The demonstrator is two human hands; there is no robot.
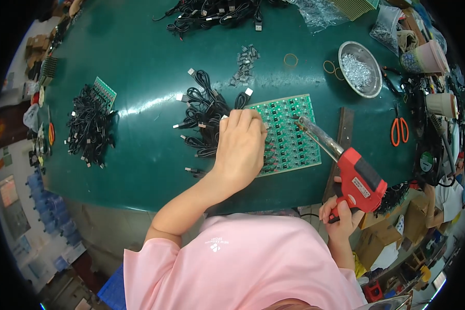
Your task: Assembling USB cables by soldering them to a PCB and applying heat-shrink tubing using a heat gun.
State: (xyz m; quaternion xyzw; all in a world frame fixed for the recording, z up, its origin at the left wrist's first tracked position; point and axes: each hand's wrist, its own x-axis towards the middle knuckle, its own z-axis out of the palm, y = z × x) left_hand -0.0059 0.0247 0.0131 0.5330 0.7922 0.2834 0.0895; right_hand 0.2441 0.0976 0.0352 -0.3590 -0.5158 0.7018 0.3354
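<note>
My left hand is curled closed at the left edge of a green circuit board panel, over a heap of black USB cables. Its fingertips point down, hiding what is pinched in them. Rows of small black parts cover the panel, and wires reach its lower left part. My right hand grips the handle of a red and black soldering gun. The gun's metal nozzle slants up and left, its tip over the upper right part of the panel; whether it touches cannot be told.
Another cable bundle with a board lies left; more cables lie at the back. Small black components are scattered behind the panel. Rightward are a metal bowl of small silvery pieces, a dark bar and orange-handled scissors.
</note>
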